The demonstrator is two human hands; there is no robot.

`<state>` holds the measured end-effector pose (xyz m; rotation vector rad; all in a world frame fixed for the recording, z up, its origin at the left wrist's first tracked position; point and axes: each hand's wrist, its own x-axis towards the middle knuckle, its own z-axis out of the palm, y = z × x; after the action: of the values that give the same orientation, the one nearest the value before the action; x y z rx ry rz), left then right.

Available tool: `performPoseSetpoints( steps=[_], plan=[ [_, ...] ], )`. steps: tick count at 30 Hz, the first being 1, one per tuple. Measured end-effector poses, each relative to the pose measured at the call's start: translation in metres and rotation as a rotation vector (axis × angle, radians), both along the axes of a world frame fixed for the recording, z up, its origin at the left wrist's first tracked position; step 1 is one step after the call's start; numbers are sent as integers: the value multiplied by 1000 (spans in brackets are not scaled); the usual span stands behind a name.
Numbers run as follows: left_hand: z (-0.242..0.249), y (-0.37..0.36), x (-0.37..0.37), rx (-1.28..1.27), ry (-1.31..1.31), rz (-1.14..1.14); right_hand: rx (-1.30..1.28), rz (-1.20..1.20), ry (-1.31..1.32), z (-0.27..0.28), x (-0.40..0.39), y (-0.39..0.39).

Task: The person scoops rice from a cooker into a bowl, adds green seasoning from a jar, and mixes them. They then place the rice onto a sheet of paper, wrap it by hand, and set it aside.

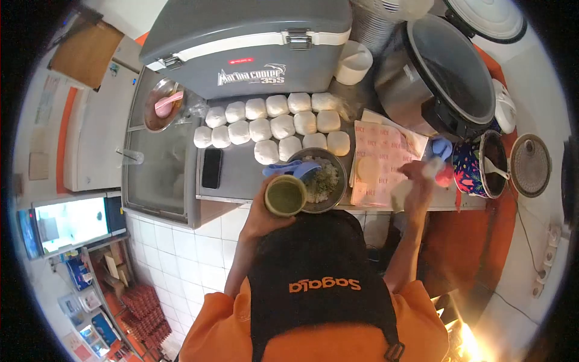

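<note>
My left hand is wrapped round a small cup with green contents, tilted close over the near rim of a metal bowl. White rice with green bits lies in that bowl, and blue scoops rest across its left rim. Over the right part of the counter, my right hand is smeared by motion; I cannot tell what its fingers hold. Close to it are printed pink wrapping papers, a blue scoop and a pink object.
Rows of white rounded packets lie before a grey cooler. A black phone rests at the counter's left. To the right stand a large rice cooker and a floral pot. A metal bowl with a pink ladle sits far left.
</note>
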<state>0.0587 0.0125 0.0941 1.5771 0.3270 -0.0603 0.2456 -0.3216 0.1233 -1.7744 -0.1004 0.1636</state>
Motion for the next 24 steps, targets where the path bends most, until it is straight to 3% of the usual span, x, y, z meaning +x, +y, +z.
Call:
performPoseSetpoints(
  steps=[1, 4, 7, 10, 11, 12, 16, 18, 22, 24],
  plan=[
    [-1, 3, -6, -3, 18, 13, -270, 121, 106, -25, 12, -17],
    [0, 5, -18, -49, 75, 32, -925, 398, -308, -67, 16, 14],
    [4, 12, -24, 7, 42, 2, -1074, 485, -101, -97, 20, 31],
    [2, 20, -30, 11, -3, 6, -1127, 512, -112, -116, 35, 25],
    [10, 21, -28, 45, -15, -11, -1002, 399, -189, -116, 37, 25],
    [16, 21, -26, 74, -22, -29, -874, 441, -209, -115, 42, 24],
    [17, 10, -16, 51, -38, -23, -352, 718, -140, 40, 7, 99],
    [17, 0, -2, 12, -46, -75, -318, 1030, -457, 73, -14, 130],
    [29, -12, 8, -74, -61, -141, -397, 1194, -432, 79, -34, 150],
    [27, -4, 0, -359, -41, -213, -407, 1250, -412, 78, -34, 145]
  ],
)
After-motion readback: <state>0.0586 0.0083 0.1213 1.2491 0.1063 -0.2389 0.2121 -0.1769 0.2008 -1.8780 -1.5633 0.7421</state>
